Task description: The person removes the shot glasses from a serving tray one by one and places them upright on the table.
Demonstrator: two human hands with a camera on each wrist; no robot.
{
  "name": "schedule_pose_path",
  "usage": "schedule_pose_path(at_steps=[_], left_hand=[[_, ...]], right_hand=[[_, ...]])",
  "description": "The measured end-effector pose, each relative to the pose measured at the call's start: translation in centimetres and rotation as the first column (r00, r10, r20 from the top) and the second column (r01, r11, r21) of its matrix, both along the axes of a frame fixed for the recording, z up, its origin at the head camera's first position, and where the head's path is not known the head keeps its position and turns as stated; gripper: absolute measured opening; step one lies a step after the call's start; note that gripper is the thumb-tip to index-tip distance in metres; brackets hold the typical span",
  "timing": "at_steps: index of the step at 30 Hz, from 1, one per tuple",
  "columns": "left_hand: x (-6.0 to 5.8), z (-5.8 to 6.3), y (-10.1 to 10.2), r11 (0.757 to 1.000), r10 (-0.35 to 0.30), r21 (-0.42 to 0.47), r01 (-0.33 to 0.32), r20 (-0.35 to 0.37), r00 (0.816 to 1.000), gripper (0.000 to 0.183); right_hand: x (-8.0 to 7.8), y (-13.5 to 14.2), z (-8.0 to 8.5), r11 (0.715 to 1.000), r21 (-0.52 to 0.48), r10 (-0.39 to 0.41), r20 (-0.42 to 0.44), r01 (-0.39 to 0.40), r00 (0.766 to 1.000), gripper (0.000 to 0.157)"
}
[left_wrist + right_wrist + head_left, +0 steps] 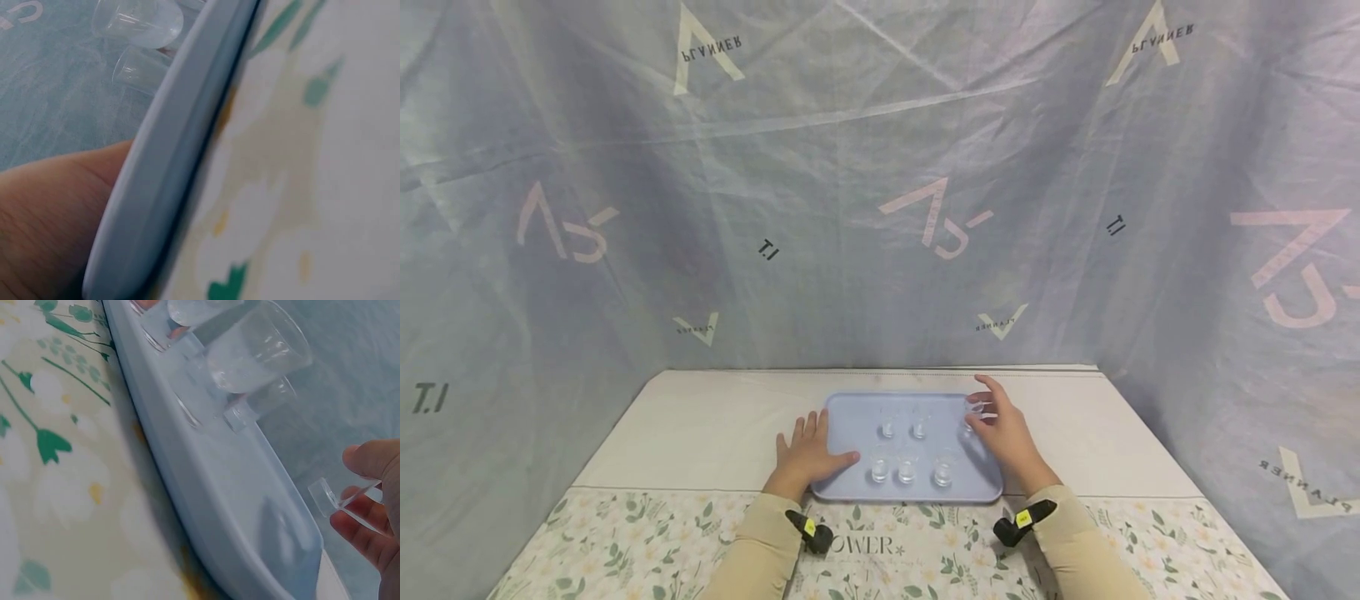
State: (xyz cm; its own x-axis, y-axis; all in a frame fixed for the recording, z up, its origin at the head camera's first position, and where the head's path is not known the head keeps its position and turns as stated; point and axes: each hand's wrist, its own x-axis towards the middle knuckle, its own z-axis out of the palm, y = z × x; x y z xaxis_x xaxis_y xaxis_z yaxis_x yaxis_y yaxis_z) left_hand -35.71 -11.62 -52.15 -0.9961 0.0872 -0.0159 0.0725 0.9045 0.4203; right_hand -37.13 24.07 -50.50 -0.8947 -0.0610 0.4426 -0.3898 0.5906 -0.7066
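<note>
Near the far right corner of the light blue tray (857, 492), my right hand (1006, 429) pinches a small clear glass (973, 408) between thumb and fingers. In the right wrist view the same glass (323, 497) shows tilted, its base turned away from the palm. My left hand (808, 454) rests on the tray's left edge with fingers spread and the thumb reaching over the tray. Two clear glasses stand in a back row, among them one glass (919, 429) right of centre. The front row has three, including a middle glass (907, 472) and a right glass (943, 475).
A white cloth (715, 425) lies under and behind the tray, and a flower-printed cloth (647, 542) in front. Grey-blue curtains (850, 292) hang at the back and both sides. The glasses stand close together along the tray's front.
</note>
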Motion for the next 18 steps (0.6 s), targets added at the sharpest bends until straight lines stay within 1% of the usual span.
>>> schedule_pose_path(at_steps=[3, 6, 11, 18], left_hand=[[0.0, 0.2, 0.1, 1.000, -0.004, 0.008, 0.004, 0.011, 1.000, 0.113], [0.2, 0.3, -0.1, 1.000, -0.003, 0.014, 0.002, 0.019, 1.000, 0.112], [0.4, 0.4, -0.1, 1.000, -0.013, 0.021, 0.012, 0.036, 0.999, 0.111], [0.5, 0.9, 0.1, 0.999, -0.018, 0.028, 0.017, 0.058, 0.998, 0.112]], right_hand=[[0.1, 0.5, 0.3, 1.000, -0.005, -0.002, 0.002, 0.002, 1.000, 0.078], [0.1, 0.8, 0.5, 1.000, 0.017, -0.006, -0.002, 0.006, 1.000, 0.077], [0.0, 1.5, 0.8, 1.000, 0.019, -0.007, -0.001, 0.007, 1.000, 0.075], [-0.3, 2.7, 1.0, 0.999, 0.032, 0.002, -0.050, -0.001, 0.999, 0.076]])
